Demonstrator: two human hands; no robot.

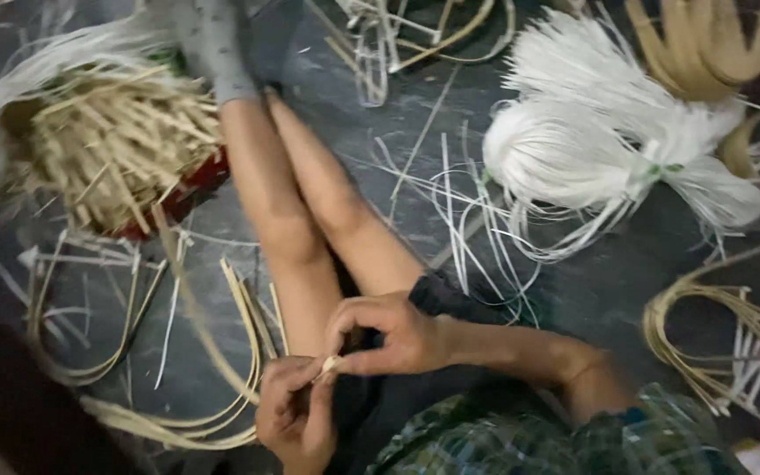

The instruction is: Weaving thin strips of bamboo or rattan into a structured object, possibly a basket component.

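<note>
**Two hands pinch a pale strip above the lap**

The right hand (393, 334) curls over from the right, thumb and forefinger pressed together on the tip of a thin pale cane strip (330, 362). The left hand (296, 422) comes up from below, its fingertips closed on the same strip just beside the right thumb, so both hands pinch it at nearly one spot. The strip is small and partly hidden between the fingers; how far it runs cannot be told.

Beneath the hands lie the person's bare legs (296, 229), stretched away over a dark floor (609, 290). A plaid sleeve (573, 435) covers the right forearm at the lower edge.

Just left of the left hand, bent loops of flat cane (222, 413) curve over the floor. Farther up on the left sits a heap of short tan sticks (112, 145) on something red. To the upper right, well apart from the hands, lies a thick bundle of white strands (573, 141), tied near one end, with loose white strips (468, 220) trailing toward the legs. More cane hoops (714, 343) rest at the right edge.
</note>
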